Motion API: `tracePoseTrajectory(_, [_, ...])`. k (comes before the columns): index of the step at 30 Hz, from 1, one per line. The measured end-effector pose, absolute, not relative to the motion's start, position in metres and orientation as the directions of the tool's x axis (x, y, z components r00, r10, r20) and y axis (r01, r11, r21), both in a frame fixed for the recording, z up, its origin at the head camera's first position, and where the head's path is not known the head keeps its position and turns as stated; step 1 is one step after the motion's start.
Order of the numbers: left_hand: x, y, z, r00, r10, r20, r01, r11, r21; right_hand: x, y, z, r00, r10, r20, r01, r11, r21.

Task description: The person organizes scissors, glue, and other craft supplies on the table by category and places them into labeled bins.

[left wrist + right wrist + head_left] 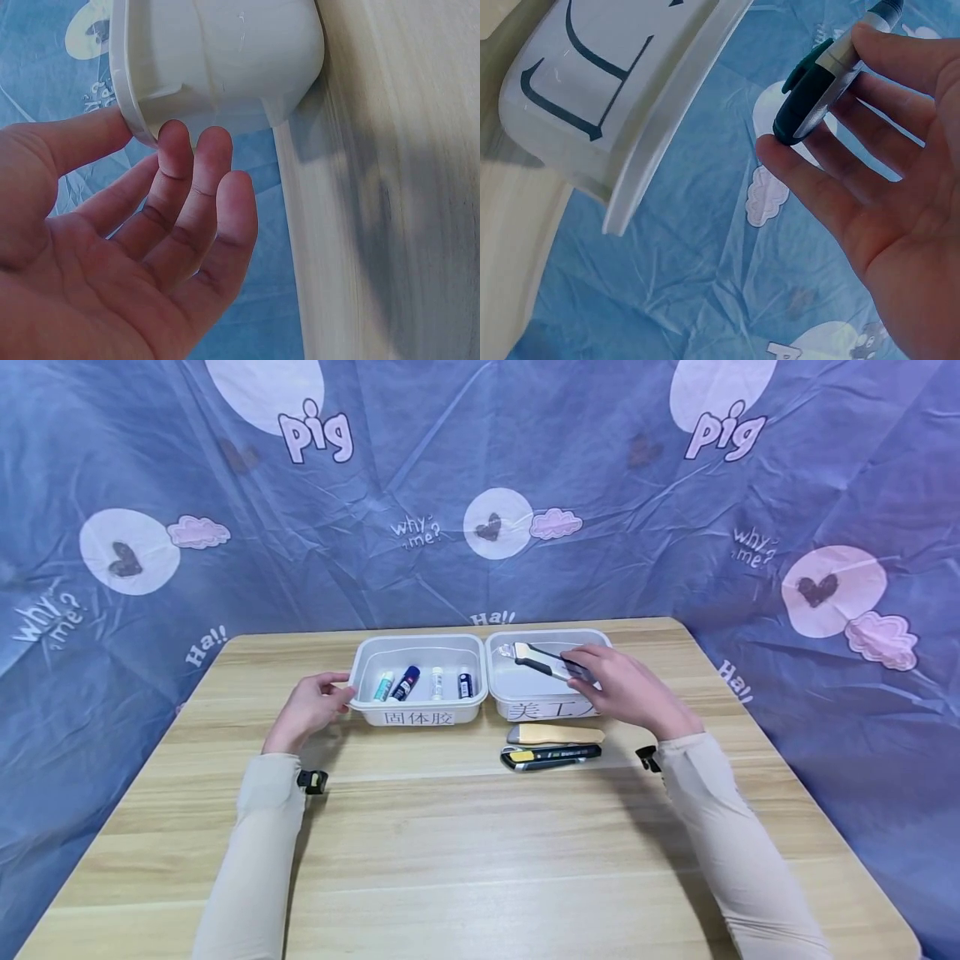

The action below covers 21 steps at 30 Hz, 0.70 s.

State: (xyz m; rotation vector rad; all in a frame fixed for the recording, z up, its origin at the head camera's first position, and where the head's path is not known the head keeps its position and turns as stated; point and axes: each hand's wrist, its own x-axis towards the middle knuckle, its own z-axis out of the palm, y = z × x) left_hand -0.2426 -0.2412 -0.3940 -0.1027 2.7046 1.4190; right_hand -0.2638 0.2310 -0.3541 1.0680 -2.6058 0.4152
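Now the right hand (630,687) has a cutter (543,662) over the right tub (525,683), thumb and fingers pinching it near one end, a grip that leaves the rest sticking out freely over the opening. Across the way, the left hand (309,703) has thumb and forefinger at the rim of the left tub (416,647), the other fingers half curled beneath, apparently to steady it. Four glue sticks (405,683) lie in there, matching the label (418,718), which faces the person, presumably for easy reading. And down on the table (420,835), more cutters (555,755) lie just before the right tub, handily close, it seems, to the right hand.
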Motion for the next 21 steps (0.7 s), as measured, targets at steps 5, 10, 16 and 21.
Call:
tracePoseTrajectory(5, [-0.243,-0.241,-0.394,-0.995,-0.019,-0.103,-0.096,0.563,0.821,-0.269,0.231,-0.357,-0.725,-0.584,0.365,-0.673,0.715,-0.192])
tracePoseTrajectory(10, [-0.243,-0.242,-0.394,-0.995,-0.019,-0.098,-0.092,0.560,0.823,-0.275,0.230,-0.365,-0.737,-0.566,0.369,-0.660,0.720,-0.216])
tracePoseTrajectory(16, [-0.243,-0.242,-0.395,-0.995,-0.016,-0.101,-0.093,0.560,0.823,-0.279,0.229,-0.375,-0.753,-0.555,0.353,-0.649,0.717,-0.255])
tracePoseTrajectory(21, [-0.242,-0.242,-0.394,-0.994,-0.012,-0.105,-0.094,0.555,0.827,-0.281,0.231,-0.380,-0.769,-0.537,0.346,-0.630,0.728,-0.271])
